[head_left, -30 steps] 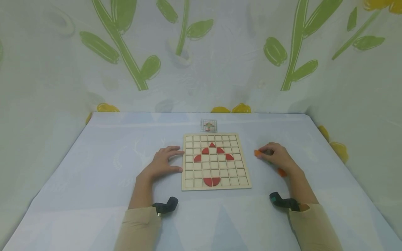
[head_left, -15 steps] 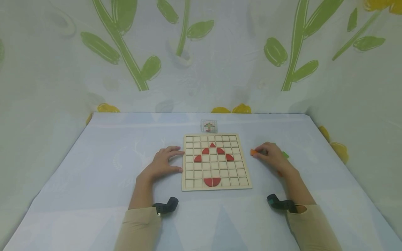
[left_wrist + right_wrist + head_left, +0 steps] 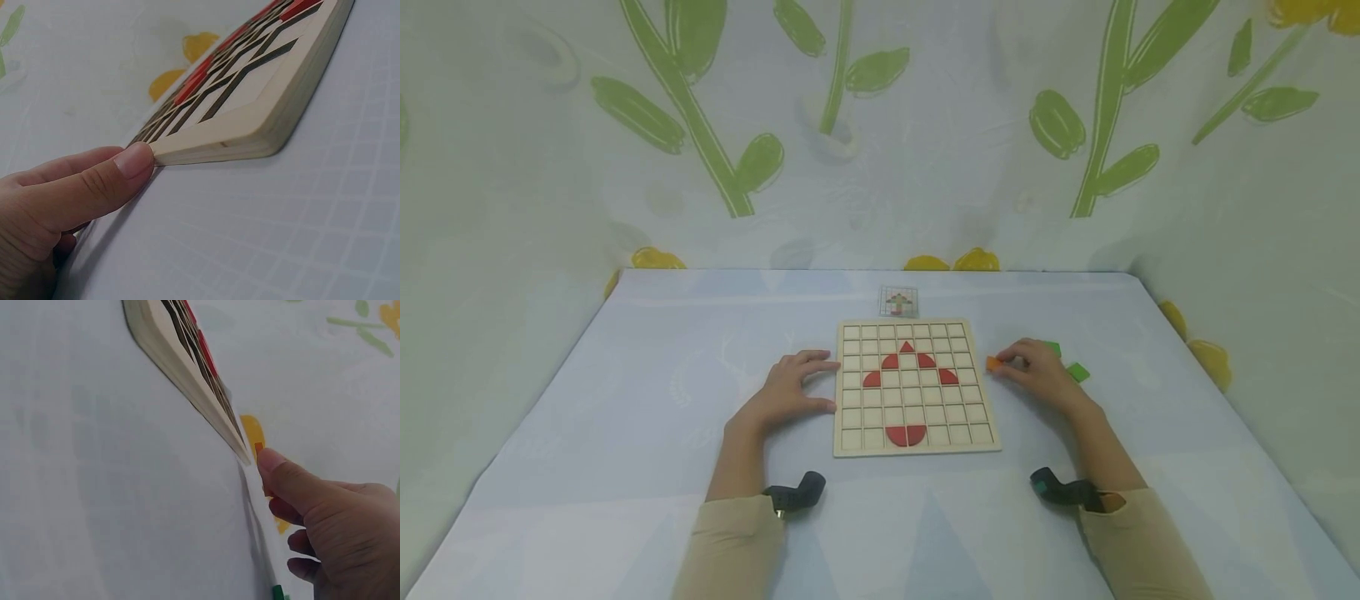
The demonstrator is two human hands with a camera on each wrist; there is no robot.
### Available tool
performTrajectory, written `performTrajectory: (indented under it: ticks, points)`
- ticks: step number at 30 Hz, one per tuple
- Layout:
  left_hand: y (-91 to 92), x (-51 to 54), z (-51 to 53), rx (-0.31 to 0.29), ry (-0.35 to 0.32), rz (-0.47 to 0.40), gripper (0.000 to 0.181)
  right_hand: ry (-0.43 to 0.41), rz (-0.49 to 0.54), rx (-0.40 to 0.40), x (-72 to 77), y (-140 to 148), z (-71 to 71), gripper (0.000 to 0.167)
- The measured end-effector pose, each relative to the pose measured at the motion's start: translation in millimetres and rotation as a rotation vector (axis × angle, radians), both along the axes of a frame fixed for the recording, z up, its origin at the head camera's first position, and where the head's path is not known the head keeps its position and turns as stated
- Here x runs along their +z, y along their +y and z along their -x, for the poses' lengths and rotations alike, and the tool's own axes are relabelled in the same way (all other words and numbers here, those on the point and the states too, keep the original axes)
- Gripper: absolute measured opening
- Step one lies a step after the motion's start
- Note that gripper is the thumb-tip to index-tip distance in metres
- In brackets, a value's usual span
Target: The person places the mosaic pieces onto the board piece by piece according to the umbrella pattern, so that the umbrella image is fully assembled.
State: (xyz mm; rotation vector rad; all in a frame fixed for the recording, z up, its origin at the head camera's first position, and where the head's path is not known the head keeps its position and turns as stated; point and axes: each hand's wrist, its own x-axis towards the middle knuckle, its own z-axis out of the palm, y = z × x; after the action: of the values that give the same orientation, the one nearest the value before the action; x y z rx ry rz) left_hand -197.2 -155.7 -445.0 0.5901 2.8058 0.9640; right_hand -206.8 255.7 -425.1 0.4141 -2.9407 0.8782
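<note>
A wooden grid board (image 3: 917, 452) lies on the table with several red pieces in its cells: a triangle (image 3: 907, 346) near the top, quarter rounds below it on both sides, and two more (image 3: 916, 434) at the bottom. The left hand (image 3: 788, 389) rests with spread fingers against the board's left edge; in the left wrist view its thumb touches the board's side (image 3: 212, 147). Right of the board, the right hand (image 3: 1037, 371) pinches an orange piece (image 3: 992, 364) between thumb and fingers. That piece (image 3: 259, 449) is mostly covered by the fingers in the right wrist view.
Two green pieces, one (image 3: 1078, 372) beside the right hand and one (image 3: 1054, 347) partly behind it, lie on the table. A small pattern card (image 3: 898, 301) lies beyond the board's far edge. Patterned cloth walls (image 3: 955, 167) stand behind and at both sides.
The right hand has moved left toward the board with the orange piece, uncovering the green pieces. An orange-red piece seen earlier by the right wrist is now hidden. The left hand stays put.
</note>
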Motion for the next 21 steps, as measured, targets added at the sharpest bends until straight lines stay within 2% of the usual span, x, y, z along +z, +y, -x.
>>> performTrajectory:
  ticks: [11, 17, 21]
  points:
    - [1.2, 1.4, -1.5, 0.006, -0.012, -0.005, 0.067, 0.043, 0.003, -0.008, 0.3, -14, -0.7, 0.025]
    - [0.7, 2.0, -1.0, -0.002, 0.003, -0.002, 0.066, 0.146, 0.042, 0.066, 0.1, -23, -0.7, 0.022]
    - [0.7, 1.7, -0.3, -0.006, 0.009, 0.002, 0.066, 0.171, 0.062, 0.101, -2.8, -28, 0.4, 0.020]
